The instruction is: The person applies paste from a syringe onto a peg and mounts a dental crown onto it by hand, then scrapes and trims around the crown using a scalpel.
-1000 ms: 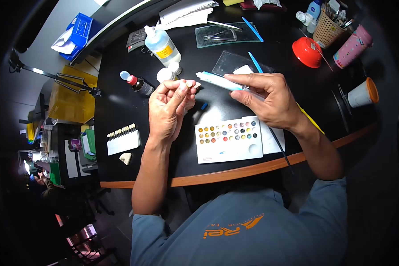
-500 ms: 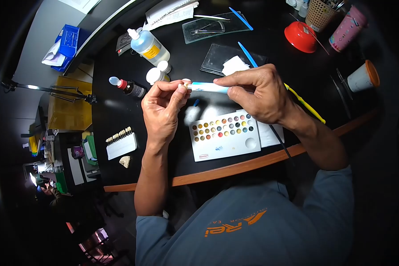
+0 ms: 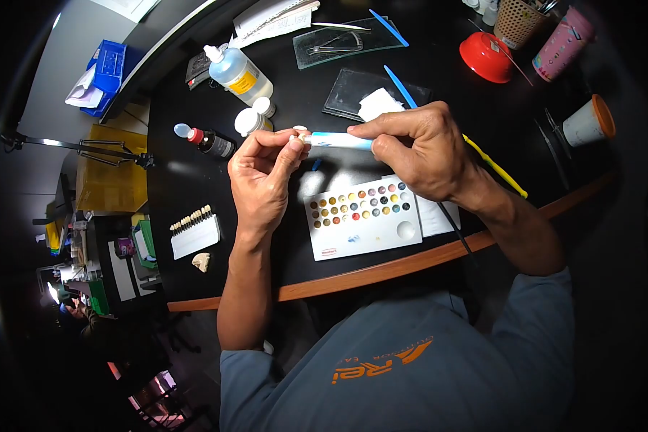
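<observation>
My left hand (image 3: 258, 176) is closed, pinching a small cream dental piece (image 3: 299, 135) between thumb and fingertips. Fingers and thumb of my right hand (image 3: 421, 151) grip a white-and-light-blue pen-like tube (image 3: 338, 141), held almost level. Its left end meets the dental piece, though the exact contact is too small to make out. Below the hands lies a white paint palette (image 3: 367, 241) with rows of coloured wells. A small blue cap-like piece (image 3: 316, 165) rests on the table between my left hand and the palette.
Left of my hands stand a dropper bottle (image 3: 212, 142), white jars (image 3: 249, 121) and a squeeze bottle (image 3: 241, 78). A tooth shade guide (image 3: 196, 237) lies further left. Behind are a black case (image 3: 345, 93) and a glass slab (image 3: 324, 52); right, a red bowl (image 3: 484, 59) and tweezers (image 3: 552, 144).
Both hands keep their grips and almost the same pose. The whole view has shifted very slightly; nothing on the table has visibly moved.
</observation>
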A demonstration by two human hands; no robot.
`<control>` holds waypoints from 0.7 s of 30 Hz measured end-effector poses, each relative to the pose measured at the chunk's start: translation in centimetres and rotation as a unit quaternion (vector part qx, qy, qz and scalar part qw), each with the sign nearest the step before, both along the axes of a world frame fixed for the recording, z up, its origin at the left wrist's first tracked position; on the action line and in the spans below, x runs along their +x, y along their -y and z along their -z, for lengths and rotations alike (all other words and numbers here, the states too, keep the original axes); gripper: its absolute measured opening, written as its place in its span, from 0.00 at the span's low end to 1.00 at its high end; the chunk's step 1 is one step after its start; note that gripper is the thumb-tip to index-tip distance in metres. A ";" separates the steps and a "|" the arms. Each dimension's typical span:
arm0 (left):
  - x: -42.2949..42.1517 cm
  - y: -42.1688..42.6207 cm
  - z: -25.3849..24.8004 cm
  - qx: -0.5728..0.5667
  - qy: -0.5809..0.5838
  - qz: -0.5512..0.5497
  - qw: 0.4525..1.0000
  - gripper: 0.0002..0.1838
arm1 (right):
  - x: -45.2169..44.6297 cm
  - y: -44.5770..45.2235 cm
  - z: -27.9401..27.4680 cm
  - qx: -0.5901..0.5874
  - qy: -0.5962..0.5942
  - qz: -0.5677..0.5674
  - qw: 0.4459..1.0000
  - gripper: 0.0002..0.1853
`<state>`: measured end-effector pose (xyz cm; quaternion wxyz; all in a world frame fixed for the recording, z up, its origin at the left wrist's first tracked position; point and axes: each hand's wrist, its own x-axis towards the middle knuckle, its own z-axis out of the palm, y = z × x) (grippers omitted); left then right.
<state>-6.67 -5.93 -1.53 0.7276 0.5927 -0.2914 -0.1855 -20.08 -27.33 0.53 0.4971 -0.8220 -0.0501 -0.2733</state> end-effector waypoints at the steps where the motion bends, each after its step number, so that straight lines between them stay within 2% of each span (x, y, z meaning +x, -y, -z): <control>1: 0.0 0.0 0.0 0.004 0.005 -0.003 1.000 0.03 | 0.0 0.0 0.0 0.000 0.001 0.001 1.000 0.11; 5: 0.1 0.0 0.1 0.002 0.009 -0.004 1.000 0.03 | -0.3 -0.1 -0.5 0.015 -0.041 0.001 0.999 0.12; 8: 0.0 0.0 0.0 0.002 0.007 -0.010 1.000 0.03 | -0.1 -0.1 -0.2 0.023 -0.016 -0.001 1.000 0.12; 21: 0.2 -0.1 0.1 -0.011 0.003 0.005 1.000 0.04 | -0.2 -0.2 -0.4 0.025 -0.038 0.002 0.999 0.12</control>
